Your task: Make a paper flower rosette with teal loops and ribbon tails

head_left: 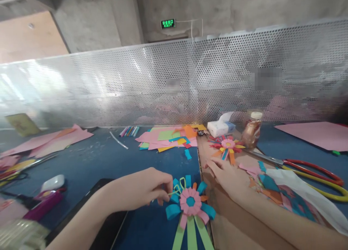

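Note:
A paper flower ornament (190, 203) lies on the table edge-to-edge with the cardboard, with a pink ring centre, blue loops, orange tips and light green strips hanging toward me. My left hand (159, 188) is beside its upper left, thumb and fingers pinched on a thin yellow-green paper loop (176, 189). The fingertips partly hide where the loop is held. My right hand (221, 174) rests on the cardboard (228, 221), palm down with fingers stretched out and holding nothing. Just beyond it lies a second paper flower (227, 144) with red, orange and blue petals.
Red-and-yellow-handled scissors (312, 174) lie at right beside paper scraps (274, 188). A brown bottle (251, 130) and tissue box (220, 128) stand behind. Coloured paper sheets (165, 137), markers (129, 131) and a perforated metal screen (130, 87) are farther back; a black tablet-like slab (108, 232) lies under my left forearm.

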`<action>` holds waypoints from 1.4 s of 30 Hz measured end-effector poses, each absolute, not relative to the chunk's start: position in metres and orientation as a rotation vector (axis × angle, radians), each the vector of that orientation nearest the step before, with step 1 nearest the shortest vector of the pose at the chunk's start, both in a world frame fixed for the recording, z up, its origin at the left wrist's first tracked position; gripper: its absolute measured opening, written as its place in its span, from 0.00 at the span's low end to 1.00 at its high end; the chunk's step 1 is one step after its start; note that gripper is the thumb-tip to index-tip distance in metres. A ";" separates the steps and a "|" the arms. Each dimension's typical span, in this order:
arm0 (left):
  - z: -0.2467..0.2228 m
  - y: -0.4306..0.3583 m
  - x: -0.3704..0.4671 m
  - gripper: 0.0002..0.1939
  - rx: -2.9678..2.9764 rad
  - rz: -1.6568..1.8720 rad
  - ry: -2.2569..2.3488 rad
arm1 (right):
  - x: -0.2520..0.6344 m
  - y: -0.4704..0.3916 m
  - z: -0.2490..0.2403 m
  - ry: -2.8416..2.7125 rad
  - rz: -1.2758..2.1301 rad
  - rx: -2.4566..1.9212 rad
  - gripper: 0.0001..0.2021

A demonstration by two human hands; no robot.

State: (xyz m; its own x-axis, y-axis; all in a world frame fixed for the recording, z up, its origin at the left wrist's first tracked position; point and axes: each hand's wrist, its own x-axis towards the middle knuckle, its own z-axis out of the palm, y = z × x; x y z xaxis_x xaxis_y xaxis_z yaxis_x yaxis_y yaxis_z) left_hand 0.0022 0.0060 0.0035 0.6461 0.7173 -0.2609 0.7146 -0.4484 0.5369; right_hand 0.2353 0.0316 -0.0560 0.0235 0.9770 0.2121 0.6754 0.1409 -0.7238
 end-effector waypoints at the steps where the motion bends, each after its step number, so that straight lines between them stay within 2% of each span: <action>1: 0.004 0.005 0.003 0.06 2.298 0.012 1.108 | 0.235 0.032 -0.057 -1.716 0.555 -1.623 0.14; 12: 0.001 0.008 0.004 0.07 2.403 0.042 1.167 | 0.236 0.037 -0.066 -1.731 0.613 -1.591 0.15; 19: 0.000 0.007 0.005 0.08 2.296 -0.069 1.066 | 0.234 0.027 -0.049 -1.848 0.450 -1.655 0.14; 25: -0.001 0.003 0.008 0.08 2.428 -0.044 1.090 | 0.234 0.024 -0.043 -1.941 0.385 -1.671 0.15; 42: -0.013 0.003 0.012 0.07 2.568 -0.058 1.007 | 0.235 0.030 -0.055 -1.819 0.551 -1.593 0.16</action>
